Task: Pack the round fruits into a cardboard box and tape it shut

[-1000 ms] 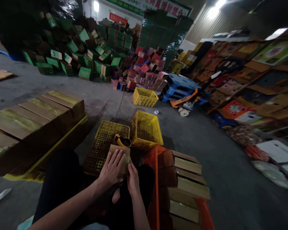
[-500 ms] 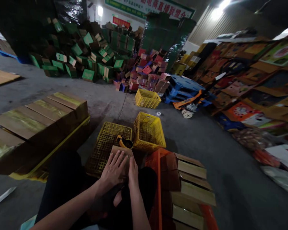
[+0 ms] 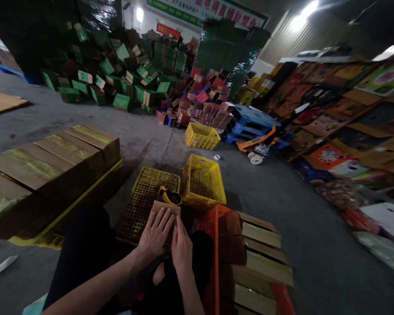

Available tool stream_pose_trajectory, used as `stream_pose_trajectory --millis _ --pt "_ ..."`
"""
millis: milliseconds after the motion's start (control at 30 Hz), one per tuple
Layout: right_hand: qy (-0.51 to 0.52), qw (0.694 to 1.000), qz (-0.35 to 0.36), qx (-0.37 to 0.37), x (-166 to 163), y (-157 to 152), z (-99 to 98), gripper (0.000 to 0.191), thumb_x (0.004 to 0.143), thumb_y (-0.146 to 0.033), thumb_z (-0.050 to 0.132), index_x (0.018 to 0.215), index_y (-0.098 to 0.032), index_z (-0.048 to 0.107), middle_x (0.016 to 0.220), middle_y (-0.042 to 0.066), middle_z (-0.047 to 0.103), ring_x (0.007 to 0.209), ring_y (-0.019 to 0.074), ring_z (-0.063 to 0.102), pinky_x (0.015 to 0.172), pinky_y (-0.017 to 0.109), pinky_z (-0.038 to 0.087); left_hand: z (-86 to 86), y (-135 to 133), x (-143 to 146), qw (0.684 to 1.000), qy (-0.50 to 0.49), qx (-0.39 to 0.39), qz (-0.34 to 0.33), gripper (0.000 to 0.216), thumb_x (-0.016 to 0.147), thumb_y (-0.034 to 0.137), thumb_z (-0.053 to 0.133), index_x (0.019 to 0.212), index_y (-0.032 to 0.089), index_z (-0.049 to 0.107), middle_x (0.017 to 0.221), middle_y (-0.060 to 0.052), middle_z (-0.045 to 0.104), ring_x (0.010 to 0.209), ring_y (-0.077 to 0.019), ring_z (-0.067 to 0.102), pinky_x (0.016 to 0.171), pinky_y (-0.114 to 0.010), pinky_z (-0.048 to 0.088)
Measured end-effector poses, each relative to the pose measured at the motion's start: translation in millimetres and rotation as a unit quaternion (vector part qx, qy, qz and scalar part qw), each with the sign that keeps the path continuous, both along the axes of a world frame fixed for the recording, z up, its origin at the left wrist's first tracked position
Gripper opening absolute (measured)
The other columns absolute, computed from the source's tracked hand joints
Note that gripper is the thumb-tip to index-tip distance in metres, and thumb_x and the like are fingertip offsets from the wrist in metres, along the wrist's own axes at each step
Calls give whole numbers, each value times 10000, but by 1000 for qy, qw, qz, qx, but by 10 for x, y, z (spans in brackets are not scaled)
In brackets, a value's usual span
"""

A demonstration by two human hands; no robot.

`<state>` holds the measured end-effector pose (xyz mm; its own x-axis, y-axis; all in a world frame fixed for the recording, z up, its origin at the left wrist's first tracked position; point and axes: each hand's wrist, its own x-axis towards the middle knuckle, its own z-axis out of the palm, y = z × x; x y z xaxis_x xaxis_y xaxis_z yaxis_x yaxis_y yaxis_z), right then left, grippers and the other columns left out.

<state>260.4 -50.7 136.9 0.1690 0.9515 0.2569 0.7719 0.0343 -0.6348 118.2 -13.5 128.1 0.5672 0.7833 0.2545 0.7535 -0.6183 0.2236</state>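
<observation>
A small brown cardboard box (image 3: 165, 207) sits between my knees, at the near end of an upturned yellow plastic crate (image 3: 151, 179). My left hand (image 3: 156, 234) lies flat on the box with its fingers stretched out. Against the right part of the box rests my right hand (image 3: 181, 247), its fingers extended and close together. The two hands hide most of the box. Just beyond it, a yellow and black tape dispenser (image 3: 170, 195) lies on the crate.
Taped cartons (image 3: 57, 151) fill a yellow crate on my left. An orange crate (image 3: 220, 210) of boxes stands at my right. Ahead are an open yellow crate (image 3: 205, 179), another yellow crate (image 3: 202, 136), a pallet jack (image 3: 258, 146), blue pallets (image 3: 249, 118) and heaped green boxes (image 3: 121, 101).
My right hand has shifted from the box's right side inward over its top, closer to my left hand. My left hand stays flat on the box.
</observation>
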Motion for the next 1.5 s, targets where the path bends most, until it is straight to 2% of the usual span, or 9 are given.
stream_pose_trajectory --millis 133,267,400,567,733,1000,1167,1267,1500 --pt "-55 998 -15 -5 1 32 19 505 1048 -387 321 1491 -195 467 1430 116 578 1264 248 603 1038 393 523 -22 -7 0 1000 -3 4 -1 845 852 399 544 1596 164 222 1655 -117 189 1530 -339 125 1220 -556 82" --pt "-97 995 -21 21 24 -38 -31 499 1048 -410 339 1494 -222 462 1564 93 414 1409 265 447 1115 443 459 -24 -23 12 1000 -3 8 -1 803 864 368 516 1592 174 240 1658 -99 187 1529 -335 134 1217 -548 96" --pt "-112 993 20 42 11 -61 -93 505 1054 -401 327 1485 -184 475 1543 99 447 1468 263 345 1173 472 387 4 -6 18 1000 0 14 0 752 879 314 486 1579 134 276 1651 -116 206 1525 -337 152 1218 -530 106" --pt "-73 997 -19 31 -102 -54 -183 569 1057 -441 288 1536 -147 380 1575 150 374 1396 270 463 1114 419 465 7 18 -75 999 -9 14 -30 723 884 264 473 1566 104 294 1643 -130 230 1526 -309 168 1220 -492 159" --pt "-46 998 -45 18 -170 -58 -153 578 1048 -462 297 1529 -156 397 1562 145 400 1383 280 477 1103 416 470 26 -129 -292 997 -35 -12 -73 766 863 265 519 1570 116 265 1642 -124 240 1521 -278 201 1218 -458 232" --pt "-47 996 -74 -21 -265 -48 29 592 1003 -489 389 1488 -158 469 1534 142 449 1335 317 532 1056 417 493 8 -450 -595 995 -81 -63 -18 923 798 106 524 1607 202 90 1663 -75 180 1526 -258 186 1206 -457 300" --pt "-28 993 -110 24 -380 1 2 654 978 -536 447 1458 -91 448 1512 213 459 1348 320 511 1085 447 452 -103 -556 -572 989 -130 -64 4 901 845 81 490 1612 180 26 1674 -108 95 1531 -290 142 1197 -459 337" --pt "-5 992 -127 17 -401 59 -2 687 933 -576 512 1407 -80 472 1482 243 479 1339 345 509 1070 465 458 -122 -568 -534 987 -145 -75 2 914 846 90 511 1612 174 19 1676 -122 50 1528 -329 124 1183 -497 355" --pt "114 991 -71 6 -224 -6 2 587 966 -513 476 1450 -181 447 1513 156 475 1375 282 486 1120 449 416 -60 -636 -491 962 -229 -143 33 908 921 178 532 1609 223 -59 1673 -126 29 1508 -310 218 1156 -452 410"
